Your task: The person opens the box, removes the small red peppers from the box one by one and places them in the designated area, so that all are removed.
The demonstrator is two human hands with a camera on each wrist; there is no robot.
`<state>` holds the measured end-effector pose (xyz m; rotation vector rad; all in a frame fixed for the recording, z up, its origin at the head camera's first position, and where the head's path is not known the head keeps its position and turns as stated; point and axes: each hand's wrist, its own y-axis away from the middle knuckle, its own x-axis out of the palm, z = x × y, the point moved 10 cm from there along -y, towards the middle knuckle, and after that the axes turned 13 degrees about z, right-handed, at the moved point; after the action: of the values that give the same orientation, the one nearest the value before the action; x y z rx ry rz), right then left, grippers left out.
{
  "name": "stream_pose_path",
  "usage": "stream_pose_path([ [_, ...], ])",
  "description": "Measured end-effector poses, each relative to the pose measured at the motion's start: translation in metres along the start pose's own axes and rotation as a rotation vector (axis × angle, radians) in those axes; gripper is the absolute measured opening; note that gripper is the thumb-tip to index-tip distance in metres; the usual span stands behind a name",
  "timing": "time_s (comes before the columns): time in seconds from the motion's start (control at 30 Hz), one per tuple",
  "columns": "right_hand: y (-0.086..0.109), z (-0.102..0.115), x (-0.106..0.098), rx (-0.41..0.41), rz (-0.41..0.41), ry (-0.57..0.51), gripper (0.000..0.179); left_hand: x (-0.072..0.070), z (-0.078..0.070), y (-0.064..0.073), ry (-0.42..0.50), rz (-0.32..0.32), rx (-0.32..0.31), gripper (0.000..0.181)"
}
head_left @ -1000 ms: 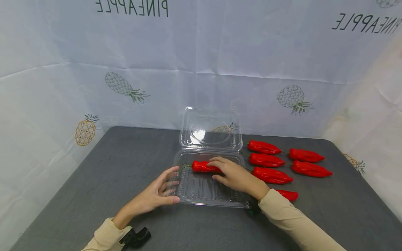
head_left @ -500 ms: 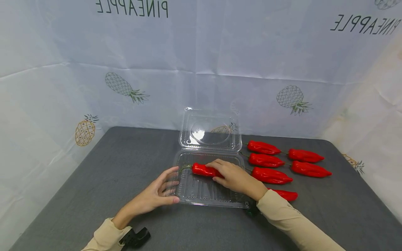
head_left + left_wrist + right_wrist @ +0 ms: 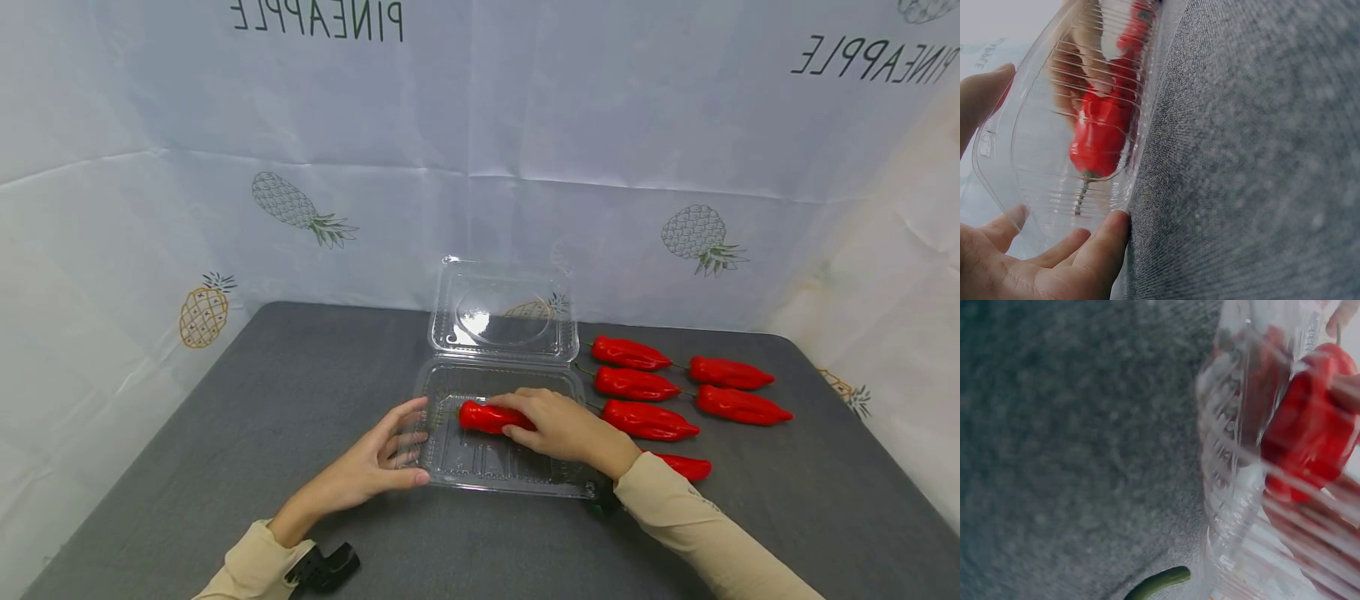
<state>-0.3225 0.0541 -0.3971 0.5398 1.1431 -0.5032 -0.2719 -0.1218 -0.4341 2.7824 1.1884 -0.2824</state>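
Observation:
A clear plastic clamshell box [image 3: 468, 467] lies on the table with its lid [image 3: 498, 312] tipped back. Over the box's base, my right hand [image 3: 562, 425] grips a red pepper [image 3: 480, 418] from above, its stem end pointing left. The same pepper [image 3: 1099, 134] shows through the ribbed wall in the left wrist view. My right hand's fingers cover the pepper's tip. My left hand [image 3: 367, 467] rests at the box's left side, fingers spread and touching the wall. Seen from the left wrist, that hand [image 3: 1063, 265] spans the corner without curling round it.
Several red peppers [image 3: 636, 383] lie in rows right of the box, stems to the left. One nearer pepper [image 3: 688, 467] is partly behind my right forearm. A green stem [image 3: 1157, 582] shows beside the box in the right wrist view. A pineapple-print cloth [image 3: 480, 125] hangs behind the table.
The right hand has brought the red pepper slightly toward the box's near side and lower. My left hand and the box have stayed put.

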Motion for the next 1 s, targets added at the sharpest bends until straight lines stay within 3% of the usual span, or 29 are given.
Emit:
stream_pose_path([
  [0.33,-0.0009,0.0047,-0.0008,-0.038,0.011,-0.046,0.036,0.0006,-0.0007,0.0020,0.001,0.005,0.010,0.093],
  [0.7,-0.0020,0.0075,0.0037,-0.076,0.055,-0.039,0.044,0.0009,-0.0014,0.0028,0.000,0.006,0.014,0.093],
  [1.0,0.0024,0.0082,-0.0020,-0.063,0.031,-0.048,0.046,0.0002,0.0005,0.0022,-0.004,0.004,0.010,0.094],
])
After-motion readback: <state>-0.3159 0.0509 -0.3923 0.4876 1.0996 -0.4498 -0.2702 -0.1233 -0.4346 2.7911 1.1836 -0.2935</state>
